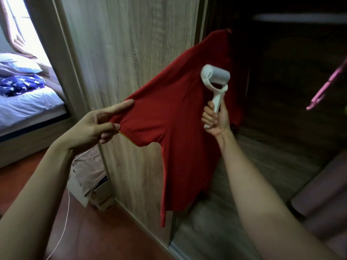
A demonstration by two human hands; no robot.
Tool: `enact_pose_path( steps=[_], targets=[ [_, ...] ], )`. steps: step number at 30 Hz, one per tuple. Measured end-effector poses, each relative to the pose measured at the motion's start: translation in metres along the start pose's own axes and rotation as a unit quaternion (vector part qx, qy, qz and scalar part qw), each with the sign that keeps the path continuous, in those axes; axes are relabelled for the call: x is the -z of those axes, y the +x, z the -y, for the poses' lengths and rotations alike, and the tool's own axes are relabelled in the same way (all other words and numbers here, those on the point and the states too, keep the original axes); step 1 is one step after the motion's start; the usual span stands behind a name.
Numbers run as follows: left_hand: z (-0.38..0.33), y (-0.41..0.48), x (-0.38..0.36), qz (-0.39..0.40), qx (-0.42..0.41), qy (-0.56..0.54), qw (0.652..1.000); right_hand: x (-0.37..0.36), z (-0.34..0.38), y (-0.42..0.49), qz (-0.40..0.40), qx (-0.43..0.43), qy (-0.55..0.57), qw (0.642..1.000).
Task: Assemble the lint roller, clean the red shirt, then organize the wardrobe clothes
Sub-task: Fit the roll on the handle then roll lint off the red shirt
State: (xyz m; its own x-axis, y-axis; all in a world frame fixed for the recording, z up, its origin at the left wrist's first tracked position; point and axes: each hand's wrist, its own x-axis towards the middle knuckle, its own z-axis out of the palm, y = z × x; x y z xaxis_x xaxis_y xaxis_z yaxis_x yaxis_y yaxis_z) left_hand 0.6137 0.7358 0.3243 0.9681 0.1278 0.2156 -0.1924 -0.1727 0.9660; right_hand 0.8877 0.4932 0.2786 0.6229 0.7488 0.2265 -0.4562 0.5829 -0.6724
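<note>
The red shirt (174,117) hangs at the open wardrobe's edge, its top disappearing into the dark interior. My left hand (97,126) pinches the end of its sleeve and pulls it out taut to the left, index finger stretched along the cloth. My right hand (216,119) grips the white handle of the assembled lint roller (215,79). The roller's pale sticky drum lies against the shirt's upper chest area.
A wooden wardrobe door panel (120,53) stands behind the shirt. A pink hanger (326,85) hangs in the dark wardrobe at the right. A box of folded clothes (90,181) sits on the reddish floor. A bed (24,102) with a starred blanket lies far left.
</note>
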Motion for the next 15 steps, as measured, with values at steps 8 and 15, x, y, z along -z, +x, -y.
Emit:
enact_pose_path(
  steps=[8,15],
  targets=[
    [-0.001,-0.003,-0.002,0.003,0.005,0.011,1.000,0.137,-0.158,-0.120,0.018,-0.227,0.137,0.964],
    [-0.001,-0.002,-0.003,-0.001,0.010,0.011,1.000,0.095,-0.059,-0.041,0.021,-0.050,0.076,0.996]
  ],
)
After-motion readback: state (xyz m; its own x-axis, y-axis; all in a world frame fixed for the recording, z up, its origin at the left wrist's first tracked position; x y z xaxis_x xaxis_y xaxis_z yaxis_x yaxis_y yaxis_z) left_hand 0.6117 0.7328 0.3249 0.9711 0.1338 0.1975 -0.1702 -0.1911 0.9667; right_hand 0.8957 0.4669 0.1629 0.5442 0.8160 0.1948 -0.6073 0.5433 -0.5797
